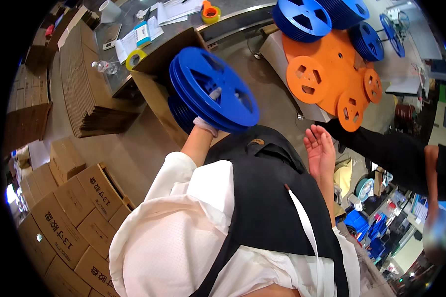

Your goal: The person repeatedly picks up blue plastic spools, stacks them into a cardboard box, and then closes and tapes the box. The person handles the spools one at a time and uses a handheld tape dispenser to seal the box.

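A few large blue plastic reels [240, 101], pressed together and tilted, hang over an open cardboard box [151, 94]. My gloved left hand [206, 124] grips them from underneath. A gloved fingertip shows through an opening in the front reel; most of the fingers are hidden behind the discs. More blue reels [179, 111] are partly visible inside the box, below the held ones. To the right, my bare right hand [321, 148] is raised with its palm up and fingers stretched out. It holds nothing and is nearest to the orange reels [350, 110].
Blue reel stacks [302, 22] stand beside the orange reels on a table at upper right. A metal worktable [129, 20] carries tape rolls, papers and a plastic bottle [104, 67]. Flattened cartons [84, 79] and closed boxes [74, 222] line the left. A person [391, 153] stands at right.
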Demonstrator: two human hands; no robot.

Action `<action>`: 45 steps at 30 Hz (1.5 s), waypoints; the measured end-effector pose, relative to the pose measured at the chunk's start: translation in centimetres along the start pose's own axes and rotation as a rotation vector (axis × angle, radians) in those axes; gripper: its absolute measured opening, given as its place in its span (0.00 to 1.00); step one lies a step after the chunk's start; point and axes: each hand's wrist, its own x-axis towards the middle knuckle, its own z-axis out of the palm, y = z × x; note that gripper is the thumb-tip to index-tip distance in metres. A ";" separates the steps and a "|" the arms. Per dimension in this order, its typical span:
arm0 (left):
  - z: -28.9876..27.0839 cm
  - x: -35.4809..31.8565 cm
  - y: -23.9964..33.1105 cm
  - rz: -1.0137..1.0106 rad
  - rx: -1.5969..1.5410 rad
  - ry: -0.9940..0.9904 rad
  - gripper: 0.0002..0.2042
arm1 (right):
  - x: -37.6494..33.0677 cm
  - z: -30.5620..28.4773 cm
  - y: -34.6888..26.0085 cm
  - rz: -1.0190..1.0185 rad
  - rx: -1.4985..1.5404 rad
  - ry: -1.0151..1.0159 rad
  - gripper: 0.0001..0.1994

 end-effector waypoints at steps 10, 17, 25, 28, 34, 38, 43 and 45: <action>-17.7 -1.8 10.5 0.242 -0.173 0.562 0.35 | 1.0 4.0 4.7 0.304 -0.134 0.081 0.13; -26.5 2.4 17.0 0.284 -0.282 0.695 0.35 | 2.1 5.6 6.6 0.368 -0.297 0.151 0.12; -32.4 5.3 19.4 0.229 -0.397 0.766 0.35 | 5.2 7.6 8.1 0.455 -0.470 0.164 0.12; -34.1 5.8 19.5 0.192 -0.445 0.772 0.35 | 6.3 9.0 8.4 0.476 -0.568 0.164 0.12; -36.5 1.0 17.3 -0.031 -1.002 0.591 0.34 | 8.0 9.4 8.7 0.511 -0.616 0.083 0.12; -29.4 -1.5 9.7 0.077 0.136 1.344 0.33 | 9.0 9.4 8.2 0.487 -0.624 0.080 0.12; -37.4 -11.2 0.9 -0.271 0.160 1.067 0.24 | 12.9 10.0 7.5 0.511 -0.647 -0.087 0.11; -32.1 -8.8 0.9 -0.414 0.374 0.994 0.11 | 15.2 9.1 6.4 0.479 -0.677 -0.101 0.11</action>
